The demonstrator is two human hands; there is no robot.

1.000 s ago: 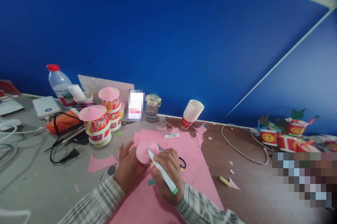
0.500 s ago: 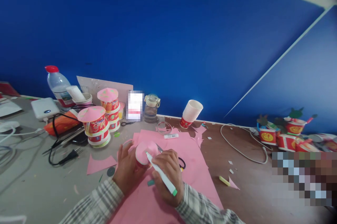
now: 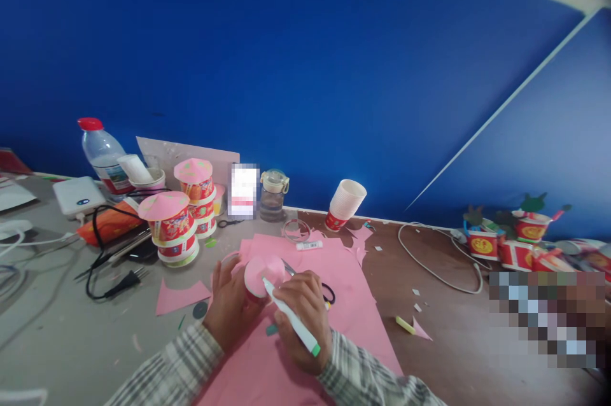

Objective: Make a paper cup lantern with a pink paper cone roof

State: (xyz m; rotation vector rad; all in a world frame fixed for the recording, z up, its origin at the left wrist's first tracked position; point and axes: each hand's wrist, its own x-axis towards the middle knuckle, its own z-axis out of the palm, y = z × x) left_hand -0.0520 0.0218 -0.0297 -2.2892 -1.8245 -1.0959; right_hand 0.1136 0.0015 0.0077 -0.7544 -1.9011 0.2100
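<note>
No word, brand or number could be read with certainty; the marked surfaces lay as follows. Beyond the fingers of the right hand [image 3: 310, 310], a white cylindrical glue-stick-like tube [image 3: 309, 245] bore dark print too small to read. Farther beyond, a tilted stack of white paper cups with a red outer cup [image 3: 346, 202] carried pale, illegible marks. Well to the right of these fingers, a red, white-rimmed paper cup [image 3: 483, 245] displayed a yellow round emblem with red character-like strokes. Far to the left of the fingers of the left hand [image 3: 233, 310], a clear plastic bottle with a red cap [image 3: 102, 154] wore an unreadable label, and a white rectangular plastic device [image 3: 79, 195] showed an unreadable mark on a dark oval.
</note>
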